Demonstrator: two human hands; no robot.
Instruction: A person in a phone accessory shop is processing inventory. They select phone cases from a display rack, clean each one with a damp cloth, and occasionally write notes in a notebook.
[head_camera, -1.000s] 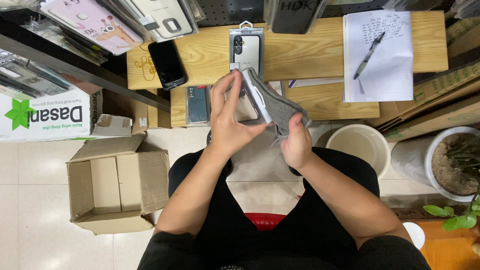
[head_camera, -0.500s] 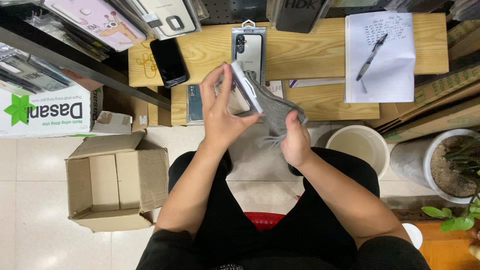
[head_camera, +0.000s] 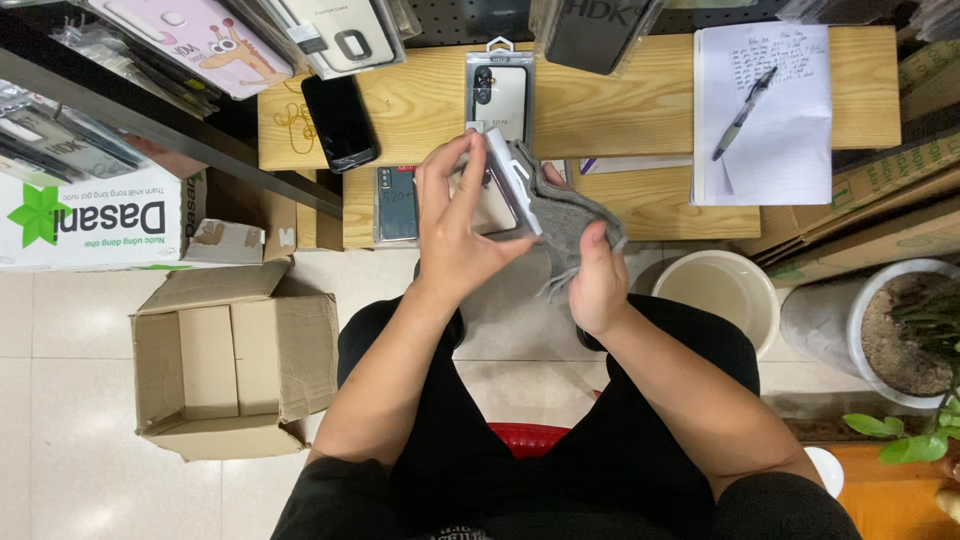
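Left hand (head_camera: 462, 225) gripping clear phone case package (head_camera: 508, 180), right hand (head_camera: 597, 283) clutching grey cloth (head_camera: 565, 215)

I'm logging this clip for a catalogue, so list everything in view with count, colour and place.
packaged phone case: one, clear and white, held edge-up in the left hand
cloth: one, grey, in the right hand against the case
phone: one, black, on the wooden table
boxed case: one, pale, table centre
dark case pack: one, lower shelf
notepad: one, white, table right
pen: one, grey, on the notepad
cardboard box: one, brown, open, floor left
bucket: one, cream, floor right
plant pot: one, white, far right
left hand: one
right hand: one
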